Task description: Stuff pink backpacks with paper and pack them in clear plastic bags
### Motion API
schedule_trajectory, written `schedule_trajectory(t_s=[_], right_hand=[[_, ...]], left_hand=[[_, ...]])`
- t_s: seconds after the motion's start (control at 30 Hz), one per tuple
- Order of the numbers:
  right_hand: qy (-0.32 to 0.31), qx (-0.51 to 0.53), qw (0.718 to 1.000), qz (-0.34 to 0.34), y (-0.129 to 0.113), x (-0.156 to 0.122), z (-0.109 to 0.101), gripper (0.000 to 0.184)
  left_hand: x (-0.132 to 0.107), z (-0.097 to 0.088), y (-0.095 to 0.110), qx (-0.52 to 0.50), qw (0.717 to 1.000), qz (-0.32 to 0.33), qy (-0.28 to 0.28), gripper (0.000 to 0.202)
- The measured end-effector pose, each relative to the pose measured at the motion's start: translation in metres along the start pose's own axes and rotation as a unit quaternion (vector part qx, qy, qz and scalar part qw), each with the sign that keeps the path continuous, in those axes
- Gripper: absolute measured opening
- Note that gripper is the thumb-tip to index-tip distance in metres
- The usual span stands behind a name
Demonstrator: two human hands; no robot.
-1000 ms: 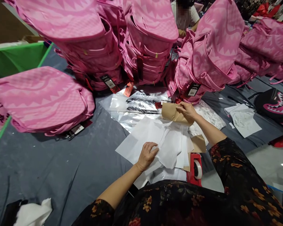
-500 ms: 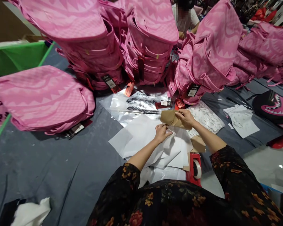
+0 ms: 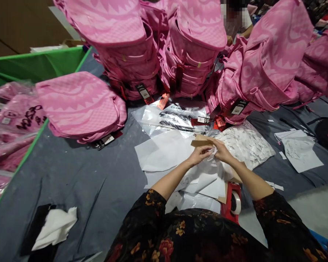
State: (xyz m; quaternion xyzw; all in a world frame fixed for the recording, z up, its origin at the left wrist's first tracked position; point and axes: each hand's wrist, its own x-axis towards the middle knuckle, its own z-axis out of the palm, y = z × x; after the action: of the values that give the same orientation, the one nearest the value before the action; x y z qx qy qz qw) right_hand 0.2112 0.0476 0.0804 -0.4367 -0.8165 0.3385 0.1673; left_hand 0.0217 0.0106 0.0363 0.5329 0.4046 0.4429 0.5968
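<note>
Item in hand: small crumpled white paper wad (image 3: 213, 152), held over the middle of the grey cloth-covered desk (image 3: 84, 182), just in front of a folded brown kraft paper sheet (image 3: 200, 141).
Left hand (image 3: 199, 155): fingers pinched on the wad's left side.
Right hand (image 3: 223, 153): fingers closed on its right side; the two hands meet fingertip to fingertip.

Beneath the hands: loose stack of white paper sheets (image 3: 164, 151), overlapping.
Beyond the stack: clear plastic bags with black printed lettering (image 3: 175, 118), wording not legible.
To the right, beside the kraft sheet: heap of small white packets (image 3: 248, 143).
Near edge, by the person's floral sleeve: red tape dispenser (image 3: 232, 202) with a white roll.

Back row: stacks of pink backpacks with a zigzag tooth pattern (image 3: 131, 47). Black hang tags with white labels (image 3: 143, 92) dangle from them, print too small to read.
Left: one pink backpack lying flat (image 3: 79, 103).
Far left: bagged pink packs with black script (image 3: 27, 116), unreadable.
Front left: crumpled white cloth (image 3: 56, 227).
</note>
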Motion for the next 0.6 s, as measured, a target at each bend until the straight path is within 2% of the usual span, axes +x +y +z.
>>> schedule_trajectory(t_s=[0.07,0.1,0.13,0.17,0.23,0.27,0.33,0.4,0.43,0.5,0.6], right_hand=[[0.013,0.022,0.999,0.028,0.012,-0.002,-0.01,0.05],[0.011,0.031,0.999,0.038,0.019,-0.002,-0.02,0.044],[0.009,0.039,0.998,0.047,0.025,-0.002,-0.031,0.042],[0.012,0.043,0.998,0.054,0.031,-0.002,-0.044,0.041],[0.046,0.033,0.996,0.068,0.04,0.0,-0.067,0.046],[0.076,0.016,0.994,0.074,0.042,0.004,-0.077,0.049],[0.139,-0.037,0.986,0.083,0.044,0.015,-0.091,0.05],[0.18,-0.09,0.975,0.09,0.043,0.031,-0.098,0.051],[0.191,-0.109,0.971,0.094,0.043,0.04,-0.1,0.051],[0.199,-0.132,0.966,0.103,0.042,0.058,-0.101,0.052],[0.198,-0.143,0.963,0.112,0.044,0.075,-0.1,0.053]], left_hand=[[-0.016,-0.038,0.004,0.093,0.994,0.048,0.036,0.047],[-0.03,-0.059,0.002,0.177,0.979,0.057,0.082,0.05],[-0.047,-0.079,-0.002,0.272,0.956,0.05,0.102,0.059],[-0.066,-0.096,-0.009,0.354,0.93,0.021,0.094,0.074],[-0.104,-0.116,-0.027,0.467,0.882,-0.053,0.021,0.095],[-0.12,-0.12,-0.037,0.502,0.861,-0.077,-0.018,0.093],[-0.14,-0.116,-0.052,0.523,0.843,-0.108,-0.059,0.066],[-0.144,-0.107,-0.059,0.489,0.862,-0.128,-0.05,0.032],[-0.142,-0.103,-0.059,0.462,0.876,-0.134,-0.04,0.022],[-0.131,-0.099,-0.054,0.416,0.899,-0.137,-0.026,0.012],[-0.113,-0.098,-0.042,0.37,0.921,-0.121,-0.004,0.008]])
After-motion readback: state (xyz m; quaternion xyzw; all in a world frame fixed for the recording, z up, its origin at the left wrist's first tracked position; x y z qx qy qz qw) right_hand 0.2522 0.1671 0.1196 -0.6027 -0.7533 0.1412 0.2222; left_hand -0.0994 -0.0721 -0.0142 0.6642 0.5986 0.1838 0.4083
